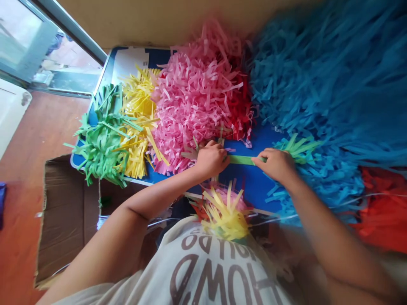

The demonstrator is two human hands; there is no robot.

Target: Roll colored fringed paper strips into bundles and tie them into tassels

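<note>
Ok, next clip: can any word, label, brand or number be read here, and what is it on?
"HOME": large dark letters, upside down in this view, on the person's pale T-shirt.
A shorter line of dark letters above it on the shirt: too folded and blurred to read reliably.
Nothing else is legible.

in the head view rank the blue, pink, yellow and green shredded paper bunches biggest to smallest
Largest: blue shredded paper bunch, though it may sit nearer the camera.
Next: pink shredded paper bunch.
Smallest two: yellow shredded paper bunch and green shredded paper bunch. These look alike, so I won't rank them.
</note>
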